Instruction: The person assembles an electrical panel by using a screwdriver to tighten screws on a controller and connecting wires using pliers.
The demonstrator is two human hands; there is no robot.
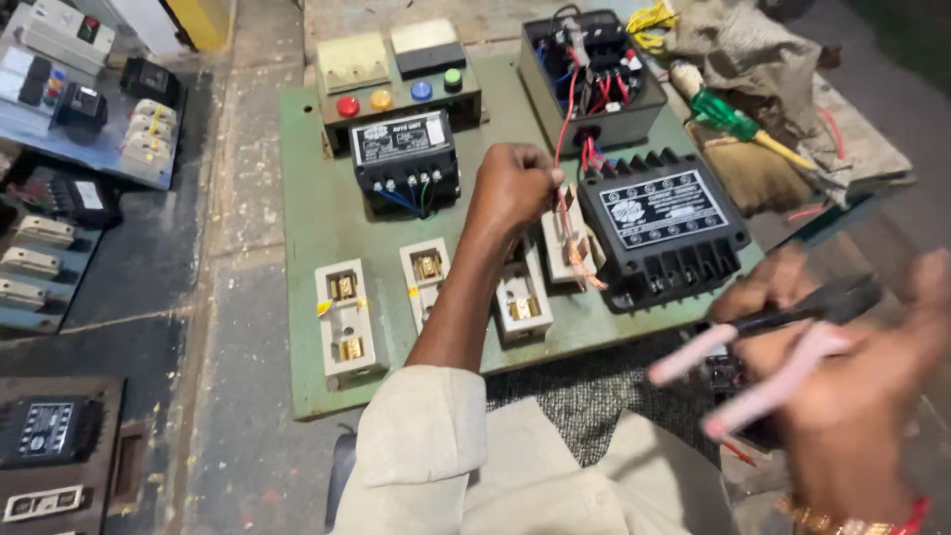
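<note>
The left hand (512,186) reaches out over a green board (317,238), its grip pinched narrow around a red wire (567,109). The wire runs up from the fingers into an open black box (592,79) crowded with red and blue leads, just beyond the hand. Right of the grip, almost touching it, sits a black finned unit (664,233) with a white label on top. Just below the grip stand cream fuse holders (522,297) with brass contacts, and two more of them (347,317) lie farther left along the board's near side. Left of the grip sits a smaller black unit (404,159) with blue and green wires at its base, and behind that a panel with four round buttons (396,97): red, orange, blue, green.

The right hand (852,386) is held near the camera, blurred, well apart from the left. Its grip is closed on pliers with pale pink handles (763,381) and dark jaws pointing right. A gold bracelet and red thread (852,517) circle that wrist.

Beyond the right hand, a green-handled screwdriver (738,124) lies on brown sacking (753,59).
</note>
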